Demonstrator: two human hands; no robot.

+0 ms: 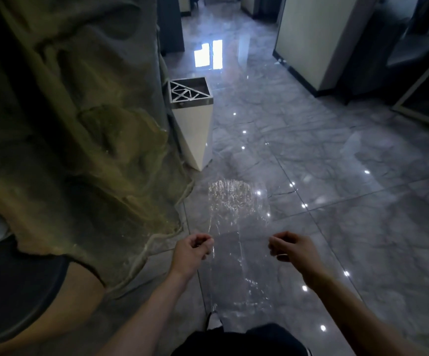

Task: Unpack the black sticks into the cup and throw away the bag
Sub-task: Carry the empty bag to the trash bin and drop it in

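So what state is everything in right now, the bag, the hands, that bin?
Clear plastic bag: empty, stretched flat between both hands above the floor.
Left hand: fingers pinched on the bag's left edge.
Right hand: fingers pinched on its right edge.
White bin: upright, top open, bag not yet in.

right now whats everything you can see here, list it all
clear crinkled plastic bag: one, transparent, stretched between both hands above the floor
white square bin with metal lattice top: one, white and silver, standing ahead beside the column
rough rock-like column: one, tan-grey, left side
glossy grey marble tile floor: one, grey, underfoot
white partition panel: one, off-white with a dark base, far right
left hand: one, pinching the bag's left edge
right hand: one, pinching the bag's right edge
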